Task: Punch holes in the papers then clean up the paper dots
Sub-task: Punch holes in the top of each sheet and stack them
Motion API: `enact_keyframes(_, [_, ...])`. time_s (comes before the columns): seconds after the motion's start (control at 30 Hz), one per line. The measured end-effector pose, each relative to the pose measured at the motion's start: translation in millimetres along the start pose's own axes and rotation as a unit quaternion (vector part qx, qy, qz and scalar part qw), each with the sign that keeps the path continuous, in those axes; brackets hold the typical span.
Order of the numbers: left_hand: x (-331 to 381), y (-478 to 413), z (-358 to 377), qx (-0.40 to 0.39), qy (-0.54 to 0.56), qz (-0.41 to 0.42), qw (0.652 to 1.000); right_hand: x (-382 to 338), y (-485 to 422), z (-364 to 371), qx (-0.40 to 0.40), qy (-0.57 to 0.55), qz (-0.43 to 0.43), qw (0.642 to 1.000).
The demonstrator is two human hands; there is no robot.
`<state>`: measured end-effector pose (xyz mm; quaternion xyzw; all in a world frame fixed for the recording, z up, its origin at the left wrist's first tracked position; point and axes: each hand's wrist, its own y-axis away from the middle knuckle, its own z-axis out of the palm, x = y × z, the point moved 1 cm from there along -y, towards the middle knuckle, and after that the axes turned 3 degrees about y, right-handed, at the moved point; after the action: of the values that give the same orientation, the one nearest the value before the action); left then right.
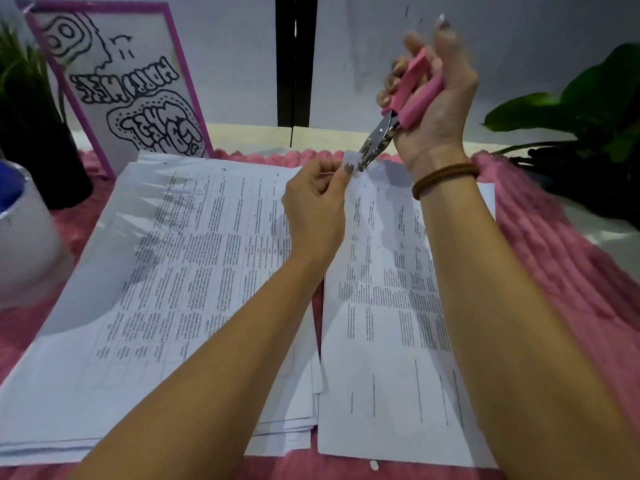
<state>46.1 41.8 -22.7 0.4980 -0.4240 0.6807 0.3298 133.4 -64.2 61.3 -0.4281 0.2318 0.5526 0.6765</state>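
Honestly, the risky bit looked to be the left hand (pixel 315 206): its thumb and fingers pinched the far corner of the sheet (pixel 381 341) right beside the metal nose of the punch (pixel 398 110). A hard squeeze there could have nipped a nail, I reckoned. It could also have put the hole so near the edge that the corner tore. The right hand (pixel 443 109) was raised, with its fingers curled round both pink handles. I couldn't tell whether they were squeezed all the way. That corner was lifted up into the nose, while the rest of the sheet lay flat under the right forearm. Only that one corner was held, so the paper could have slid or buckled and the hole gone crooked. The stack (pixel 173 271) sat just to the left, under the left forearm, with its edges a bit fanned out. One dot (pixel 373 464) lay on the fuzzy pink blanket (pixel 554 271) by the sheet's near edge. Any more dropping into that pile would probably have been a pain to pick out.
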Motion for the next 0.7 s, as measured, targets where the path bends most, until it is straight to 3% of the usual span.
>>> enact_keyframes(0.7, [0.3, 0.7, 0.7, 0.002, -0.078, 0.041, 0.996, 7.9, 2.2, -4.2, 0.115, -0.017, 0.003, 0.993])
